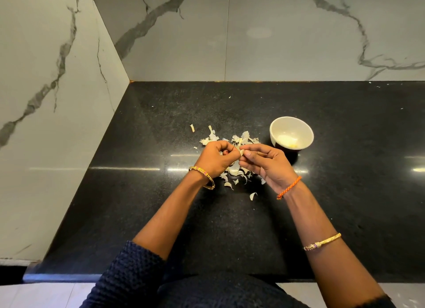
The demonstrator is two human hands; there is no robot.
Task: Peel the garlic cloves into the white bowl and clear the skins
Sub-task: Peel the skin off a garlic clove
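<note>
Black granite counter [142,215] in a marble-tiled corner, skins [239,172] piled mid-surface. Both hands, left [215,159] and right [266,162], pinch 1 garlic clove [242,151] just above the pile, so peeling's underway. Next, I'd guess: strip it, then drop it in the white bowl [305,132] near the right hand.

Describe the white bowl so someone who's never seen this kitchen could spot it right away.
Start at the black countertop that runs into the marble-tiled corner. Skins lie scattered mid-counter under the person's hands; the white bowl stands just right of that pile, beyond the right hand. It is the only dish there, round, with something pale in its bottom.
</note>
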